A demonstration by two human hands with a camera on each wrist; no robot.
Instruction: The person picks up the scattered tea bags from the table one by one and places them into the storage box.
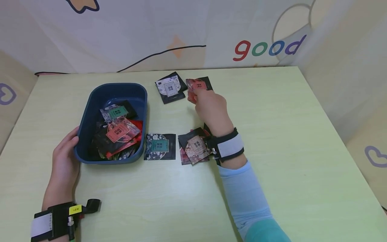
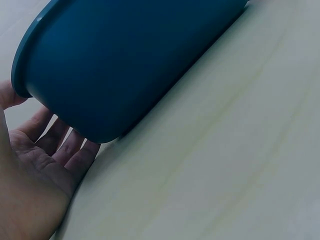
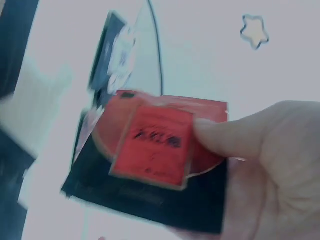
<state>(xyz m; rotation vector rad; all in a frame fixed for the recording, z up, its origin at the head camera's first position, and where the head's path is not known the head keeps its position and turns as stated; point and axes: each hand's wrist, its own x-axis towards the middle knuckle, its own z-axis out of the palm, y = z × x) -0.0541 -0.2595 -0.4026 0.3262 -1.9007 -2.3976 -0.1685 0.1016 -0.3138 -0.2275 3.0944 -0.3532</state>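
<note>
My right hand (image 1: 211, 107) pinches a red and black printed sachet (image 3: 152, 145) between thumb and fingers, with the thumb on its red face. In the head view that sachet is over the table's back part, right of a pair of overlapping black and white sachets (image 1: 170, 88). A dark blue plastic bin (image 1: 144, 111) stands at the left, with several sachets (image 1: 121, 129) heaped inside. My left hand (image 1: 65, 154) rests against the bin's near left side, its fingers fairly straight along the outer wall and its thumb by the rim.
Right of the bin lies a flat sachet with a green label (image 1: 160, 146). Farther right, a small overlapping pile of sachets (image 1: 196, 149) is partly hidden by my right wrist. A printed cloth (image 1: 151, 30) hangs behind the pale table (image 1: 290, 151).
</note>
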